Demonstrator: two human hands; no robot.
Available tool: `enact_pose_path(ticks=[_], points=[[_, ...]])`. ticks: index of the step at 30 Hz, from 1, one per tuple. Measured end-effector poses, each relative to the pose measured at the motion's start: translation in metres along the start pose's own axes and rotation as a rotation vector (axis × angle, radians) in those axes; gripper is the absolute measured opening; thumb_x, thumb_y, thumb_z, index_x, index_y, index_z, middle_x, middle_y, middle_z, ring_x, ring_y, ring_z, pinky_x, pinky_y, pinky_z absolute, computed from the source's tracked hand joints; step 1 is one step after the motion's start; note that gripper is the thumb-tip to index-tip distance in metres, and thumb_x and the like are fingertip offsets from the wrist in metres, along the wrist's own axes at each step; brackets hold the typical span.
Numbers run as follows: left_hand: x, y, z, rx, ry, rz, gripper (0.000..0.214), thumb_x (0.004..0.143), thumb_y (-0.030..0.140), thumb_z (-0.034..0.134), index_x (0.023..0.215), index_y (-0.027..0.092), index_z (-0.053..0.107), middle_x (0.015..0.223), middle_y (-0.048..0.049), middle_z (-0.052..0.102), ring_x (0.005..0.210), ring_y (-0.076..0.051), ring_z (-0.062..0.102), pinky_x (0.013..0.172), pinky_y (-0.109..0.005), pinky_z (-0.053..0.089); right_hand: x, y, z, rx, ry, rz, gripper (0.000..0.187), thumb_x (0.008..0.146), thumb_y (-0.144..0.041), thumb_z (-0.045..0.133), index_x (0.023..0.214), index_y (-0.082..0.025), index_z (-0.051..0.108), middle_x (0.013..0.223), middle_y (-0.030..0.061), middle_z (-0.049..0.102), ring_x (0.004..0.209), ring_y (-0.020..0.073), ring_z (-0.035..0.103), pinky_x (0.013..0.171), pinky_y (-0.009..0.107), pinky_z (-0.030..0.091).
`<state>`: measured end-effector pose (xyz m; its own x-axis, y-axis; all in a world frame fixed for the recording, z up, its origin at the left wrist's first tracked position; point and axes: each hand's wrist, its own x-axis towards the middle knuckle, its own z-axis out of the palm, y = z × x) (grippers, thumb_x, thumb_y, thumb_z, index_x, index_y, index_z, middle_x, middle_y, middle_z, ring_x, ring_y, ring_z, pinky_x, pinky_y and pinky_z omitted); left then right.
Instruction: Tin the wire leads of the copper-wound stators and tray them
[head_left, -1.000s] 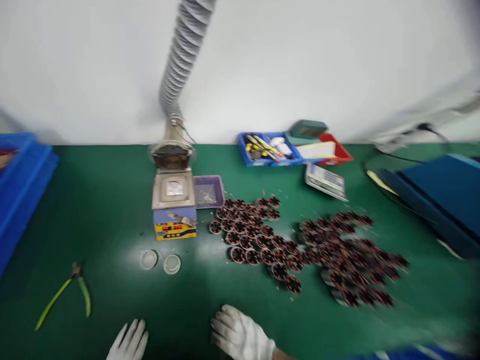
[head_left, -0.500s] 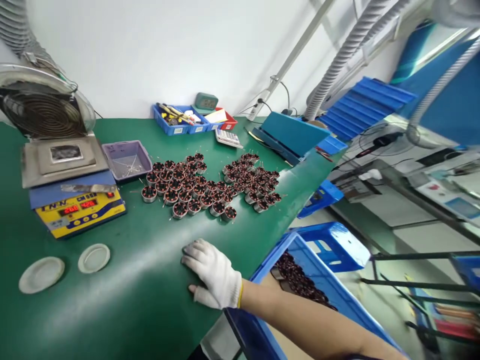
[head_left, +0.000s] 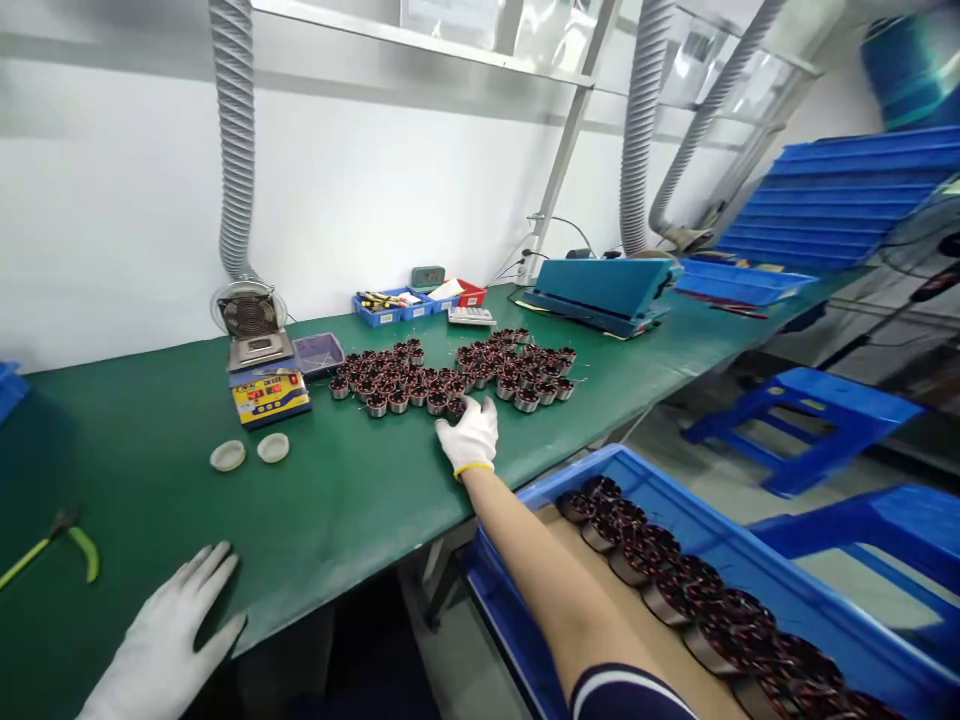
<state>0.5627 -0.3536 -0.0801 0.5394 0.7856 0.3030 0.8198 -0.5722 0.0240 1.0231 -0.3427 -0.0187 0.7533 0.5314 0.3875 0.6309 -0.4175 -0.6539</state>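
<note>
My right hand [head_left: 472,438], in a white glove with a yellow cuff, reaches to the front edge of a group of wire-wound motor stators [head_left: 405,375]. Its thumb and fingers are around one motor stator [head_left: 454,408], partly hidden by the glove. The stators are round, with copper windings and silvery rims, and stand on the green table [head_left: 352,460]. At the lower left, my gloved left hand [head_left: 169,635] is open over the table's near edge, fingers spread, holding nothing. Green-handled pliers [head_left: 64,525] lie to its left.
A blue crate [head_left: 622,470] with rows of stators stands below my right arm. Two pale round dishes [head_left: 228,456] lie near a yellow-and-blue soldering pot [head_left: 270,398] and a purple tray [head_left: 319,352]. Blue stools [head_left: 810,410] stand at the right.
My right hand has moved from bare tabletop forward to a stator at the group's front edge. My left hand and the pliers have come into view as the camera turned.
</note>
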Motion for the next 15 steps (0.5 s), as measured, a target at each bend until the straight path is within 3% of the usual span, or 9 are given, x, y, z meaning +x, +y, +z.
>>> enact_pose_path(ticks=[5,9,11,13,15], points=[[-0.002,0.009,-0.017,-0.024,-0.075,-0.030,0.062,0.085,0.054,0.046,0.133,0.017,0.058,0.146,-0.0087,0.049,0.136,-0.029,0.044,0.112,-0.046,0.038,0.009,0.004,-0.012,0.048,-0.140,0.104,0.030,0.087,-0.034,0.065,0.110,-0.015,0.060,0.117,0.0090,0.060,0.105,0.0232,0.059,0.093,0.045,0.048],[0.007,0.023,-0.033,-0.231,-0.069,-0.153,0.061,0.078,0.054,0.054,0.126,0.017,0.063,0.143,-0.0108,0.052,0.137,-0.033,0.041,0.116,-0.050,0.030,-0.008,-0.008,-0.026,0.150,-0.181,0.047,0.023,0.088,-0.031,0.061,0.104,-0.013,0.061,0.107,0.0090,0.065,0.096,0.0208,0.063,0.090,0.043,0.051],[0.024,0.043,-0.046,-0.565,-0.095,-0.349,0.059,0.070,0.051,0.064,0.116,0.015,0.066,0.140,-0.0146,0.054,0.137,-0.037,0.039,0.117,-0.052,0.024,-0.030,-0.023,-0.028,0.241,-0.253,-0.083,0.024,0.084,-0.028,0.060,0.104,-0.015,0.061,0.104,0.0086,0.068,0.093,0.0195,0.065,0.090,0.038,0.052],[0.050,0.069,-0.055,-1.249,-0.211,-0.612,0.057,0.066,0.043,0.071,0.113,0.013,0.063,0.137,-0.0163,0.054,0.135,-0.036,0.040,0.115,-0.047,0.028,-0.061,-0.042,-0.027,0.337,-0.389,-0.241,0.030,0.077,-0.028,0.066,0.105,-0.019,0.061,0.103,0.0043,0.070,0.092,0.0175,0.066,0.087,0.031,0.054],[0.082,0.096,-0.056,-1.506,-0.326,-0.696,0.055,0.076,0.053,0.062,0.118,0.017,0.059,0.120,-0.0133,0.065,0.104,-0.031,0.064,0.092,-0.045,0.050,-0.092,-0.061,-0.027,0.407,-0.550,-0.385,0.041,0.067,-0.031,0.074,0.107,-0.025,0.063,0.102,-0.0008,0.071,0.089,0.0173,0.068,0.082,0.029,0.056]])
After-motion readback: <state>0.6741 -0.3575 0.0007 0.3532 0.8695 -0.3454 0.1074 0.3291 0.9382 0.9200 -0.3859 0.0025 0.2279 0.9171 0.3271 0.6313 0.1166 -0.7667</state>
